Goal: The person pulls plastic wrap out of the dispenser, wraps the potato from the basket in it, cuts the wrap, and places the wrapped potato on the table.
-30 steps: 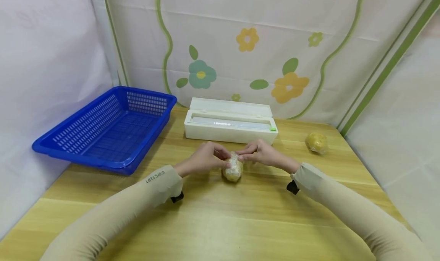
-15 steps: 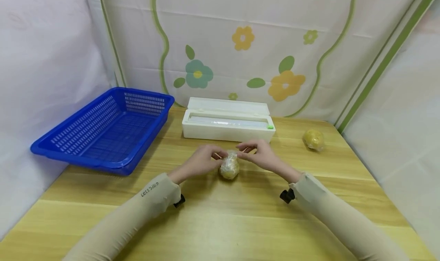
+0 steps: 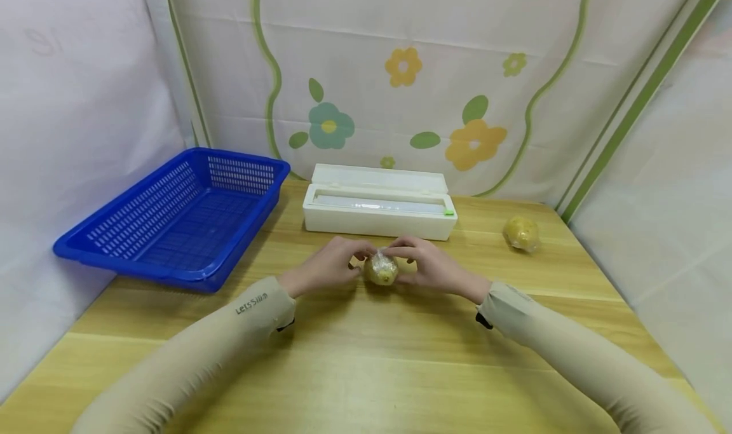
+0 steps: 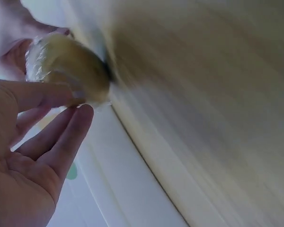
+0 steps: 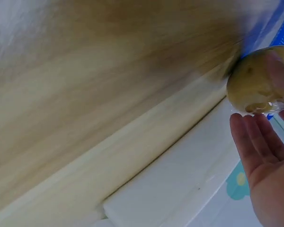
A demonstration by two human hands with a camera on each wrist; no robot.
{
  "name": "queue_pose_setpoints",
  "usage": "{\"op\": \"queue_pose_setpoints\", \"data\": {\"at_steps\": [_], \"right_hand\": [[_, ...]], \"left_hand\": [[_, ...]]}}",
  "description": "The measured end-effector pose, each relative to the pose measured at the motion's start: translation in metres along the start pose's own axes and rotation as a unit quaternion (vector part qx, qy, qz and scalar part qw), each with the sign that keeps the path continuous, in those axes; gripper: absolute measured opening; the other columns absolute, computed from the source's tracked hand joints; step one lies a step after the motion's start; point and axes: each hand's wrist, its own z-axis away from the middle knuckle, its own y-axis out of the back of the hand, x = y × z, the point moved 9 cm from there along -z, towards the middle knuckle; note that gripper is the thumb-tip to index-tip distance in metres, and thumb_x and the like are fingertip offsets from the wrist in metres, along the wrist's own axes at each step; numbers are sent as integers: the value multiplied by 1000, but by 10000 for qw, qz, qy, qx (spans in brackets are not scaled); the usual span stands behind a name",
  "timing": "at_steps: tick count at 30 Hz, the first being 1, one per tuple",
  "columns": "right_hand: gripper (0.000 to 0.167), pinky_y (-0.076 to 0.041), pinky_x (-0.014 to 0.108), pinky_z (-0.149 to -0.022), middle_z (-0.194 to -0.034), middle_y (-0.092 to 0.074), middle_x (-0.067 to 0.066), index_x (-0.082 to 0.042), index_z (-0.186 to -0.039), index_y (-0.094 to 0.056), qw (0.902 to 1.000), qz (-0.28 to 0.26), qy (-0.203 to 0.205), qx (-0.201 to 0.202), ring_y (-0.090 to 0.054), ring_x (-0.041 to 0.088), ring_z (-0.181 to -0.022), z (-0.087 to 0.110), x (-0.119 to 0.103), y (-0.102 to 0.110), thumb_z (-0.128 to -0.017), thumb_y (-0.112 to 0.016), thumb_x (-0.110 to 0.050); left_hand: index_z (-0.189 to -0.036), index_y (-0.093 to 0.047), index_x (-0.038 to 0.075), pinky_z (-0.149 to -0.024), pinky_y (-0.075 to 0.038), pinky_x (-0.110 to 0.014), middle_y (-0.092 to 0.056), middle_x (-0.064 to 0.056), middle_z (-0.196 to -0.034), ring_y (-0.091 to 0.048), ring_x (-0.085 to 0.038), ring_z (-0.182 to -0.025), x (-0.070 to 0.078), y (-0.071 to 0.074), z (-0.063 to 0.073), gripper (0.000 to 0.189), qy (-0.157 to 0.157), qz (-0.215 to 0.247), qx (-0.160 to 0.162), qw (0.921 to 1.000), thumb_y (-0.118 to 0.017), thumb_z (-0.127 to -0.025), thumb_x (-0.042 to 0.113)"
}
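Note:
A potato (image 3: 383, 274) wrapped in clear plastic film lies at the middle of the wooden table, between the two hands. My left hand (image 3: 327, 267) holds its left side; in the left wrist view the thumb lies on the near side of the potato (image 4: 78, 64) and the fingertips touch it from behind. My right hand (image 3: 437, 267) holds the other side, thumb in front of the potato (image 5: 251, 85) and fingers behind it. Film gathers in shiny creases on top, under the fingertips. Behind the hands stands a white cling film box (image 3: 380, 219), its lid raised.
A blue plastic basket (image 3: 154, 270) stands at the left, its near-left corner past the table edge. Another film-wrapped potato (image 3: 521, 233) lies at the back right. A flowered curtain (image 3: 366, 72) closes off the back of the wooden table (image 3: 366, 370).
The potato has turned between the hands, so a smoother, film-covered end now faces the front. The right fingers, lifted off half a second ago, have closed in around it again.

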Motion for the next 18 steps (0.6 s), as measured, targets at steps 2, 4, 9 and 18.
{"op": "queue_pose_setpoints", "data": {"at_steps": [2,4,9,18], "right_hand": [[60,-56,34,-72,-116,-62,9,-7,-127,-66,9994,-276,-225,48,-62,23,-99,-1,8,0,-73,-89,-14],[58,-57,31,-71,-114,-64,9,-6,-128,-66,9968,-626,-482,76,-63,23,-97,0,15,-1,-75,-87,-16],[47,-57,32,-71,-110,-66,5,-5,-127,-66,9814,-1543,-1138,-28,-64,20,-94,2,28,-5,-85,-79,-20],[30,-56,45,-74,-98,-72,7,-5,-115,-72,9174,-3043,-2437,-803,-68,32,-87,18,34,-18,-102,-57,-28]], "left_hand": [[-124,-64,6,-85,-51,-31,-68,-3,-114,-64,-19,-98,-3,-2,-1,50,-13,-79,-106,9999,-78,-77,-3],[-128,-62,6,-86,-51,-31,-67,-3,-116,-63,-18,-99,-7,-4,-2,57,113,-43,-183,9998,-85,-76,6],[-131,-62,7,-82,-53,-32,-68,0,-113,-63,-14,-94,-19,-5,-6,58,467,345,-188,9981,-84,-80,24],[-95,-72,11,-61,-49,-29,-68,-2,-79,-59,-12,-67,-24,-21,0,37,1004,1050,-1159,9826,-58,-98,45]]}}
